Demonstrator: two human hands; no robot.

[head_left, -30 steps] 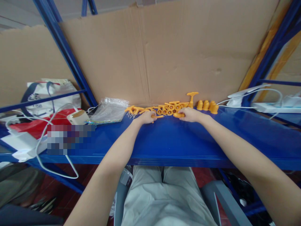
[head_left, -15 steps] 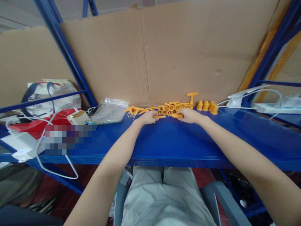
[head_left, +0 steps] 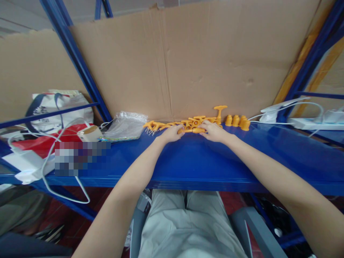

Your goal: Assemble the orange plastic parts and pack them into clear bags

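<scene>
My left hand [head_left: 172, 134] is closed on the handle end of a yellow corkscrew [head_left: 187, 131], held sideways just above the shelf. My right hand [head_left: 213, 132] grips a yellow plastic sleeve [head_left: 198, 130], whose open end meets the corkscrew's tip. Whether the metal worm sits inside the sleeve is too small to tell. Right behind both hands lies a pile of assembled yellow corkscrews [head_left: 199, 118], partly covered by my fingers. Left of the pile, loose corkscrews [head_left: 152, 126] lie with their metal spirals showing. One T-handled corkscrew [head_left: 220, 111] stands upright.
Several yellow sleeves [head_left: 235, 120] stand right of the pile. A clear plastic bag [head_left: 125, 127] lies to the left, near white cables and a charger [head_left: 90, 133]. Cardboard [head_left: 201, 64] backs the blue shelf [head_left: 201, 161]. A power strip [head_left: 306, 123] is at the right.
The corkscrew and the sleeve have come together, closing the gap that showed the metal spiral. My right hand has shifted slightly left, and my left hand slightly right.
</scene>
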